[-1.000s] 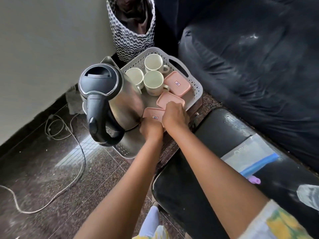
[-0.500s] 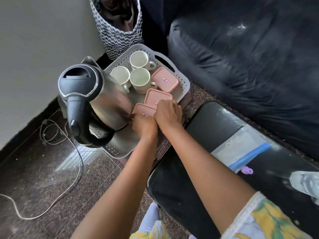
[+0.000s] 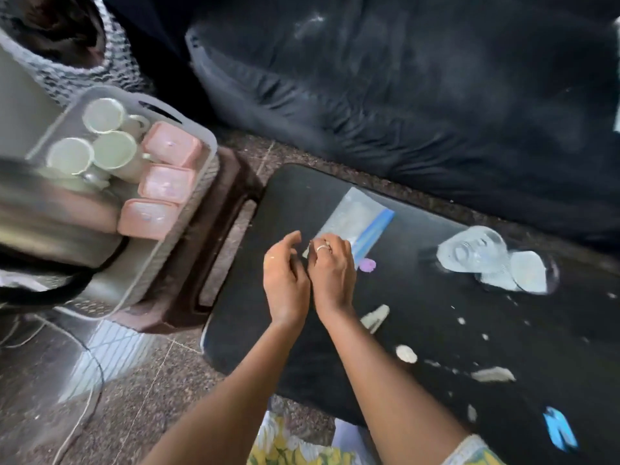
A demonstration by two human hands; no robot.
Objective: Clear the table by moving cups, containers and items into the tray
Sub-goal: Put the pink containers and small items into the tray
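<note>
Tray point(image 3: 198, 182) on brown stool point(image 3: 214, 229), holding 3 cups point(image 3: 112, 152), 3 pink containers point(image 3: 166, 182) and kettle point(image 3: 50, 216). Zip bag point(image 3: 355, 219) on black table point(image 3: 436, 330). Left hand point(image 3: 285, 280), right hand point(image 3: 332, 270) side by side over table, fingers loose, empty; right fingertips at bag edge

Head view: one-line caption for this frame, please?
Both bare hands, left and right, hover empty over the black table near a zip bag; cups and pink containers sit in the tray.
</note>
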